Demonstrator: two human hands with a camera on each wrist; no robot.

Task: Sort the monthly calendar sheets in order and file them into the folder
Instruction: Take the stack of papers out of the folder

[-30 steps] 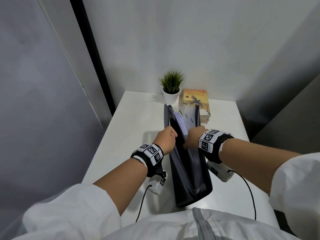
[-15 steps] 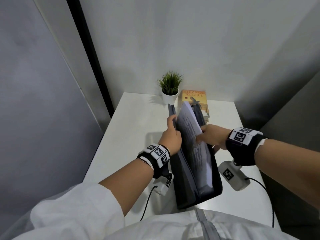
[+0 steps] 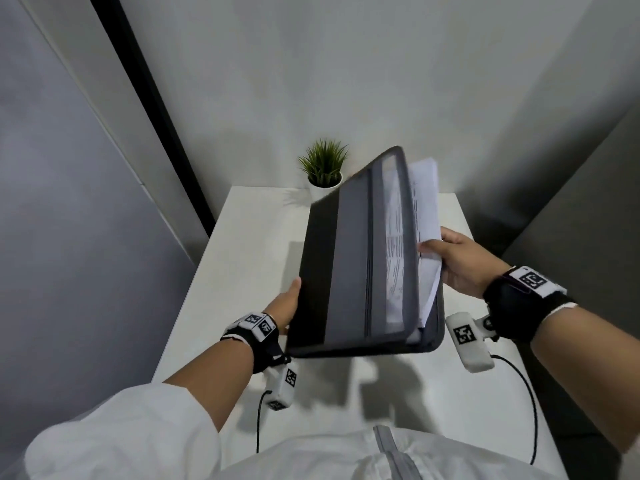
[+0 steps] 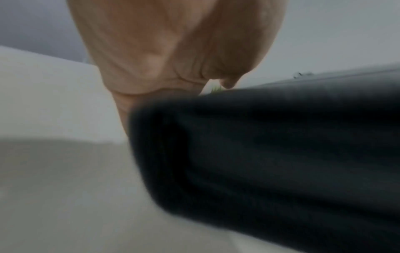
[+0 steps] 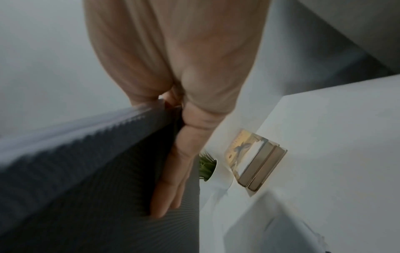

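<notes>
A dark grey folder (image 3: pixel 346 265) hangs tilted above the white table (image 3: pixel 242 258), its front panel facing me. White printed calendar sheets (image 3: pixel 424 199) sit inside it and stick out past its far right edge. My left hand (image 3: pixel 285 304) grips the folder's left edge, thumb on the front and fingers hidden behind. My right hand (image 3: pixel 457 261) pinches the right edge, thumb on the sheets. In the right wrist view its fingers (image 5: pixel 171 188) lie flat along the folder's ribbed underside (image 5: pixel 86 162). The left wrist view shows the folder (image 4: pixel 270 154) blurred under my left hand (image 4: pixel 173 51).
A small potted plant (image 3: pixel 323 164) stands at the table's back edge, just behind the folder. A stack of books (image 5: pixel 249 154) lies beside the plant (image 5: pixel 206 166), hidden by the folder in the head view. Walls close in on the table at the left, back and right.
The folder stood on its edge on the table with both hands at its opening. It is now lifted off the table and tipped over, and my hands have moved out to its two side edges.
</notes>
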